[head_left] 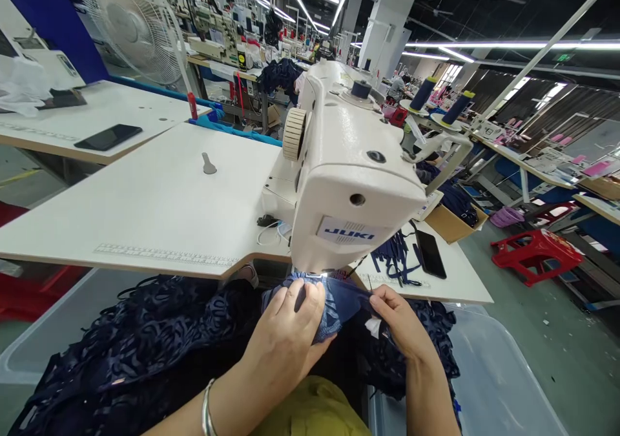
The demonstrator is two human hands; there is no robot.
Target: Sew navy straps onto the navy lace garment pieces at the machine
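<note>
Dark patterned fabric (159, 339) is heaped at left | by the left hand (290, 332), fingers closed on it, navy fabric (345, 301) is held at the lower end of the sewing machine (356, 145) | its right end is pinched between thumb and finger of the right hand (400, 316) | black phone (431, 254) is laid on the worktop (462, 282)

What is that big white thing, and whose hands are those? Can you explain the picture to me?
That's a sewing machine. The hands belong to someone wearing a camera on their head, so you're looking forward and down from there. The left hand holds blue cloth near the machine's front; the right hand pinches its edge. On the white table lies a small grey piece, with navy strips and a black phone on the machine's other side.
</note>
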